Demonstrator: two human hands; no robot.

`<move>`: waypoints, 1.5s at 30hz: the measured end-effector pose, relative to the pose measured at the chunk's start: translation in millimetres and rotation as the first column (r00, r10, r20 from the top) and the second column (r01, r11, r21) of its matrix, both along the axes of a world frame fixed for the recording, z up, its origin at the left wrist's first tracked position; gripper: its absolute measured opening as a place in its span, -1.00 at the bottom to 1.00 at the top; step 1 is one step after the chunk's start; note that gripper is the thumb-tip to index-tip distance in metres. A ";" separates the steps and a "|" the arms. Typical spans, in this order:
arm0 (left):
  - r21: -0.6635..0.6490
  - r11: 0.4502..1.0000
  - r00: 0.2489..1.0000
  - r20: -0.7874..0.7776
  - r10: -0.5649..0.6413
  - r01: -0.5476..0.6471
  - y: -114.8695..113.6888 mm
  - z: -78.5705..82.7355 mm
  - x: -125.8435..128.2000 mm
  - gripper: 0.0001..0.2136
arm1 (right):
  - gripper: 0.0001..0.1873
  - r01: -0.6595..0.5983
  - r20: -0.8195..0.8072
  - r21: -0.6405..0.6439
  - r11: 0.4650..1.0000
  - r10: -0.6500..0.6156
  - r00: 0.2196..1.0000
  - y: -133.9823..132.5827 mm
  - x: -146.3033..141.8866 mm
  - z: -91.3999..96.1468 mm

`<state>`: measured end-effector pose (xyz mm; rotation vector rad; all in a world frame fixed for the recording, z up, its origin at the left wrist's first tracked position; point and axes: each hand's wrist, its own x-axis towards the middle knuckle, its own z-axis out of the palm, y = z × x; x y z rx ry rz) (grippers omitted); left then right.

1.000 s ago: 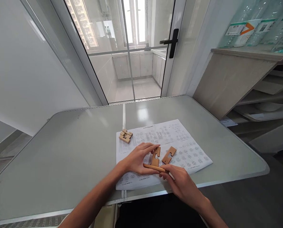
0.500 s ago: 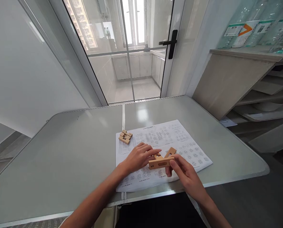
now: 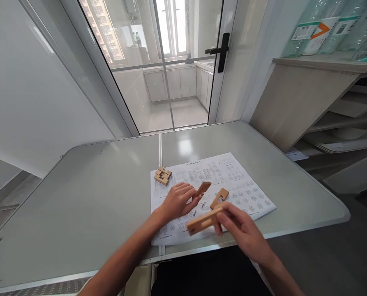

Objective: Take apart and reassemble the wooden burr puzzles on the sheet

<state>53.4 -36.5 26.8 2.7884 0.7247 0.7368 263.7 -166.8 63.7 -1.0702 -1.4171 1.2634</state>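
Observation:
My right hand (image 3: 243,230) grips a long flat wooden puzzle piece with a slot (image 3: 204,220), held above the near edge of the printed instruction sheet (image 3: 232,172). My left hand (image 3: 178,200) pinches a smaller wooden piece (image 3: 202,189) and lifts it off the sheet. Another notched wooden piece (image 3: 219,197) lies flat on the paper just right of both hands. A small cluster of joined wooden blocks (image 3: 162,176) rests at the sheet's far left corner.
The grey folding table (image 3: 87,193) has a seam down its middle. A glass door with a black handle (image 3: 218,51) stands behind it. Wooden shelves (image 3: 328,107) with bottled water on top rise at the right.
My right hand has pulled the long slotted piece toward me and tilted it. My left hand has lifted a smaller piece off the sheet.

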 end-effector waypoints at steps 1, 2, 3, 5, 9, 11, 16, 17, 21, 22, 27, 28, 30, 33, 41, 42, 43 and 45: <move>-0.006 1.000 1.000 0.004 0.014 -0.014 -0.4 0.0 1.2 -0.62 | -0.59 0.076 0.023 -0.008 0.997 -0.076 0.997 2.5 6.6 0.3; -0.018 1.000 1.000 0.008 0.026 -0.026 -0.5 -0.1 2.2 -0.62 | -0.57 0.121 0.048 -0.026 0.992 -0.120 0.992 4.8 14.5 -0.9; -0.033 0.999 0.999 0.016 0.037 -0.037 -0.5 -0.4 3.1 -0.63 | -0.56 0.156 0.086 -0.055 0.986 -0.151 0.985 6.6 22.9 -3.3; -0.061 0.996 0.997 0.030 0.067 -0.065 0.0 -1.3 4.3 -0.65 | -0.51 0.240 0.210 -0.103 0.965 -0.215 0.954 9.1 39.5 -11.0; -0.100 0.987 0.992 0.004 0.128 -0.127 -0.2 -4.3 4.8 -0.63 | -0.50 0.380 0.437 -0.095 0.920 -0.304 0.846 13.1 60.9 -28.3; -0.115 0.985 0.991 -0.028 0.129 -0.131 -0.7 -5.9 4.5 -0.62 | -0.51 0.430 0.513 -0.090 0.898 -0.328 0.793 16.8 64.6 -33.9; -0.146 0.977 0.987 -0.057 0.150 -0.157 -0.7 -8.8 3.7 -0.60 | -0.56 0.487 0.612 -0.068 0.871 -0.349 0.710 28.3 65.7 -42.5; -0.148 0.975 0.986 -0.056 0.158 -0.165 -0.4 -9.4 3.5 -0.61 | -0.57 0.491 0.622 -0.062 0.869 -0.351 0.700 30.1 65.5 -44.5; -0.145 0.973 0.984 -0.048 0.171 -0.177 1.5 -12.8 2.9 -0.71 | -0.60 0.485 0.668 0.002 0.874 -0.363 0.650 34.3 62.9 -53.6; -0.143 0.974 0.984 -0.046 0.170 -0.175 1.9 -13.5 2.9 -0.75 | -0.59 0.485 0.683 0.022 0.874 -0.367 0.631 34.9 61.8 -55.6; -0.157 0.974 0.986 -0.053 0.159 -0.165 0.8 -12.1 3.8 -0.80 | -0.55 0.452 0.713 0.067 0.890 -0.359 0.602 36.1 54.0 -62.2; -0.176 0.972 0.988 -0.052 0.148 -0.155 -0.1 -10.8 4.0 -0.80 | -0.55 0.442 0.711 0.067 0.895 -0.354 0.608 35.9 51.4 -62.5; -0.229 0.967 0.994 -0.037 0.107 -0.112 -2.2 -8.1 4.3 -0.75 | -0.56 0.420 0.689 0.063 0.905 -0.344 0.638 35.3 44.3 -61.7; -0.300 0.953 0.999 0.004 0.041 -0.037 -5.1 -5.1 4.0 -0.55 | -0.55 0.355 0.602 0.063 0.933 -0.319 0.732 34.5 28.7 -56.3; -0.253 0.965 0.997 -0.028 0.068 -0.072 -4.1 -7.6 1.7 -0.28 | -0.57 0.086 0.351 -0.029 0.996 -0.070 0.934 30.1 14.2 -38.6; -0.239 0.968 0.996 -0.042 0.073 -0.081 -3.9 -7.9 1.7 -0.31 | -0.58 0.090 0.344 -0.026 0.996 -0.075 0.936 28.5 18.0 -39.5; -0.229 0.970 0.996 -0.054 0.075 -0.085 -3.8 -8.0 1.7 -0.34 | -0.59 0.100 0.339 -0.024 0.995 -0.086 0.937 26.8 22.2 -41.4; -0.220 0.971 0.995 -0.070 0.075 -0.088 -3.7 -7.8 1.7 -0.39 | -0.60 0.131 0.327 -0.030 0.991 -0.114 0.938 23.8 30.4 -47.3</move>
